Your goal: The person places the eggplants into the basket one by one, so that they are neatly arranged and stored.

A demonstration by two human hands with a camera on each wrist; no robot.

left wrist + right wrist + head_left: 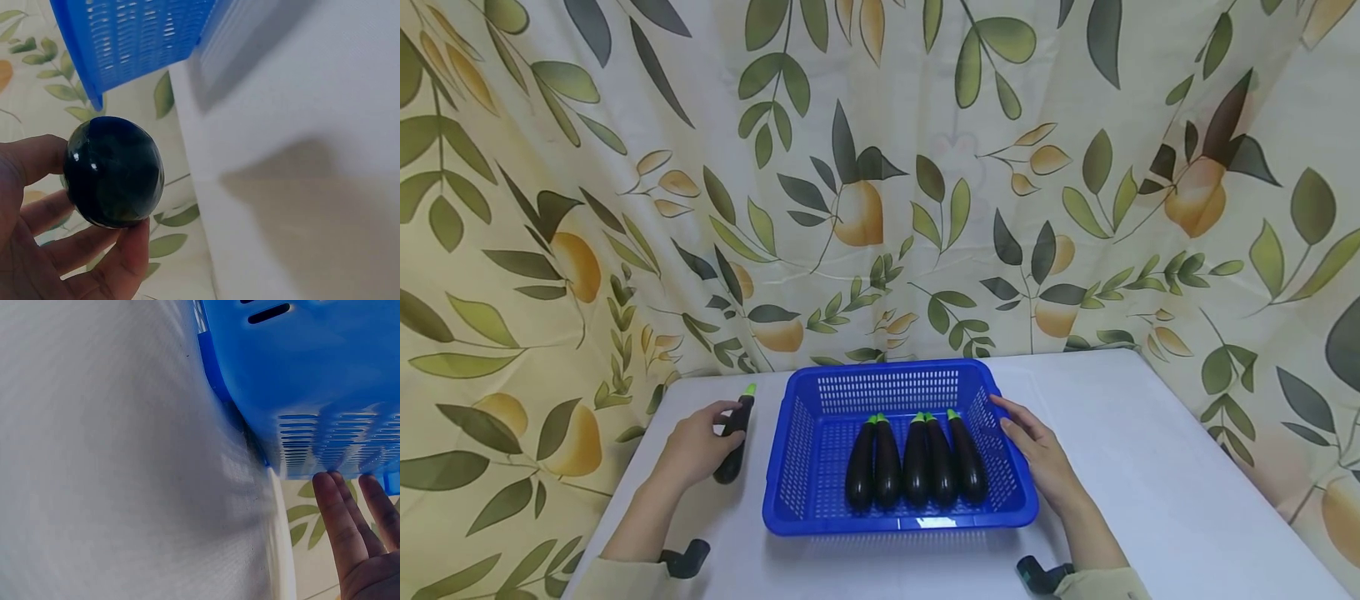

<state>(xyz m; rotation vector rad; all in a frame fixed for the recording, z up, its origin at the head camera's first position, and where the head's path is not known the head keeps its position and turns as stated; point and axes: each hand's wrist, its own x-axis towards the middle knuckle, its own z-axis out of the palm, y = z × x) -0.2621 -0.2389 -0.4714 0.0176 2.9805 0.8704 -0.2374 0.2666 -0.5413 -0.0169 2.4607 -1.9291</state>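
Observation:
My left hand [700,446] holds an eggplant [735,442] with a green stem end, left of the blue basket. In the left wrist view, the fingers and thumb curl round this eggplant [115,172], and its rounded end faces the camera. Several dark, glossy eggplants [916,467] lie side by side in the blue plastic basket [898,526], stem ends toward the back. At the basket's right side, my right hand [1041,454] touches the rim. In the right wrist view, fairly straight fingers [340,519] meet the basket's slotted outer wall [325,440].
The basket stands on a white-covered table [1120,467], whose surface extends on both sides of it. A curtain [880,208] printed with leaves and fruit hangs behind the table and along its left. Dark devices [687,558] are worn at both wrists.

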